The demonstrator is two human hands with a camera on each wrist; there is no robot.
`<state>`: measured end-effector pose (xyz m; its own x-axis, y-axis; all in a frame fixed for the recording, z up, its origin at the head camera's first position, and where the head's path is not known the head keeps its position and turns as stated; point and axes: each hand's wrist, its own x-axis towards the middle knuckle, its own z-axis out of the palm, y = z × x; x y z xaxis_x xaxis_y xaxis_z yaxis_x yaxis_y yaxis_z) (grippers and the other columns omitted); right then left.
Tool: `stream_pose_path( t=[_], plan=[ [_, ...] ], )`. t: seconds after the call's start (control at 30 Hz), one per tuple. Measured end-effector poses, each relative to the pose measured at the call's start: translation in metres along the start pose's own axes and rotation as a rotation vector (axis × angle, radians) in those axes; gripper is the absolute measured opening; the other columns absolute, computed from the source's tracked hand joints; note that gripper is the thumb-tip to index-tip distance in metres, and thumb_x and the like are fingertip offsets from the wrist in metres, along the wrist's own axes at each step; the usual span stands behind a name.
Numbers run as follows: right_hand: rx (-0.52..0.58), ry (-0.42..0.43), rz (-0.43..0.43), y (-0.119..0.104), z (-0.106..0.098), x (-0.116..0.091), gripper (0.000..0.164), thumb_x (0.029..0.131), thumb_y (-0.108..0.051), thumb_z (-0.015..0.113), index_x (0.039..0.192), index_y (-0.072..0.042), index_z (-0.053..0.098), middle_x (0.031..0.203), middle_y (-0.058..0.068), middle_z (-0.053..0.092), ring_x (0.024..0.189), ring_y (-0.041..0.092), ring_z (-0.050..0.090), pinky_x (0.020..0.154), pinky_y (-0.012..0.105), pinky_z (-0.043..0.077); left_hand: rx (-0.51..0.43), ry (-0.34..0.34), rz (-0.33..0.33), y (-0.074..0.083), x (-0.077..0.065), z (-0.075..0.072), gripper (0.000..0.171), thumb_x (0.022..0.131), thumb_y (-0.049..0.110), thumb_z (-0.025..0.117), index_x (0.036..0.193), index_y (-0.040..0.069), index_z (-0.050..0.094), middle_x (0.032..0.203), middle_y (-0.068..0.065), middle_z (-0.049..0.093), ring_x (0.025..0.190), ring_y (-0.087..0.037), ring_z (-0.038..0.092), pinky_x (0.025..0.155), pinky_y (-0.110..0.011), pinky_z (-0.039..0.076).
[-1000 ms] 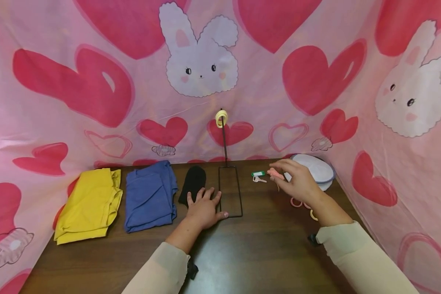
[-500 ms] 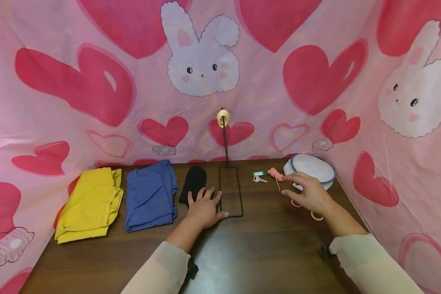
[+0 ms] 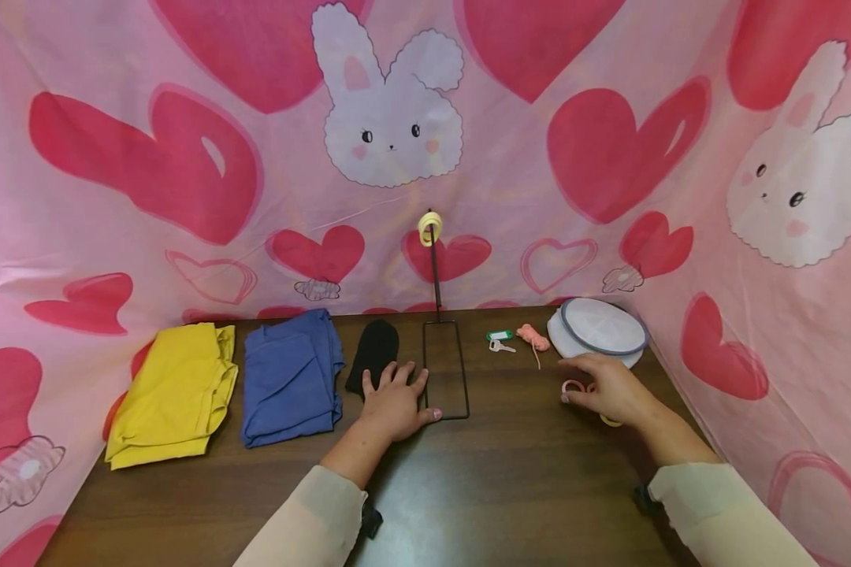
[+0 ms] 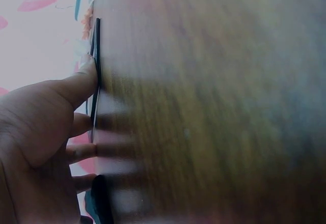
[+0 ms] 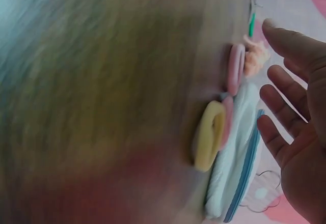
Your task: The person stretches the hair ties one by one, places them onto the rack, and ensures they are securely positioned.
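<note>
My left hand [image 3: 393,405] rests with fingers spread across the base of a black wire stand [image 3: 462,370]. Its thumb touches the base's wire in the left wrist view, and its fingertips reach the lower end of a flat black cloth piece [image 3: 377,342]. Pale yellow rings [image 3: 430,227] hang on the stand's upright. My right hand [image 3: 613,386] hovers over several soft rings that look like hair ties, fingers loosely bent and holding nothing. A pink one [image 5: 235,68] and a yellow one [image 5: 209,137] lie below it; the hand partly hides them in the head view.
A bundle of coral yarn [image 3: 533,337], a key [image 3: 502,346] with a green tag [image 3: 498,335] and a round white mesh bag [image 3: 603,327] with blue trim lie at the right back. Folded blue cloth [image 3: 291,378] and yellow cloth [image 3: 173,394] lie on the left.
My right hand let go of the coral yarn beside the key, then drew back toward me and right, over the rings. The left hand has stayed on the stand's base.
</note>
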<state>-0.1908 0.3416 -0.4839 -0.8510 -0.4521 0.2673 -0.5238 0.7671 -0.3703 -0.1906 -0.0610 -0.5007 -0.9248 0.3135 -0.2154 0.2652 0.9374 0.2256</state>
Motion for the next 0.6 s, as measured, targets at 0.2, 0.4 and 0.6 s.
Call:
stream_pose_path(
  t=[0.2, 0.4, 0.6],
  plan=[
    [-0.020, -0.051, 0.010, 0.009, 0.000, -0.005, 0.056, 0.074, -0.018, 0.095, 0.123, -0.001, 0.074, 0.114, 0.010, 0.075, 0.103, 0.027, 0.067, 0.087, 0.049, 0.056, 0.009, -0.004, 0.000, 0.000, 0.001, -0.001, 0.083, 0.094, 0.071, 0.057, 0.163, 0.030, 0.036, 0.170, -0.004, 0.026, 0.157, -0.037, 0.015, 0.117, -0.074, 0.002],
    [-0.036, -0.109, 0.070, 0.012, -0.001, -0.007, 0.053, 0.075, -0.017, 0.093, 0.122, 0.000, 0.074, 0.110, 0.008, 0.075, 0.095, 0.023, 0.066, 0.084, 0.046, 0.055, 0.008, -0.008, 0.002, 0.000, 0.001, -0.001, 0.083, 0.094, 0.071, 0.057, 0.163, 0.030, 0.036, 0.170, -0.003, 0.026, 0.157, -0.037, 0.015, 0.117, -0.074, 0.002],
    [-0.059, -0.131, 0.105, 0.014, 0.000, -0.005, 0.051, 0.076, -0.019, 0.092, 0.121, -0.002, 0.074, 0.103, 0.004, 0.075, 0.088, 0.019, 0.063, 0.082, 0.045, 0.052, 0.008, -0.007, 0.001, 0.000, 0.000, -0.001, 0.084, 0.094, 0.071, 0.057, 0.163, 0.030, 0.036, 0.170, -0.003, 0.026, 0.157, -0.036, 0.015, 0.117, -0.074, 0.002]
  ],
)
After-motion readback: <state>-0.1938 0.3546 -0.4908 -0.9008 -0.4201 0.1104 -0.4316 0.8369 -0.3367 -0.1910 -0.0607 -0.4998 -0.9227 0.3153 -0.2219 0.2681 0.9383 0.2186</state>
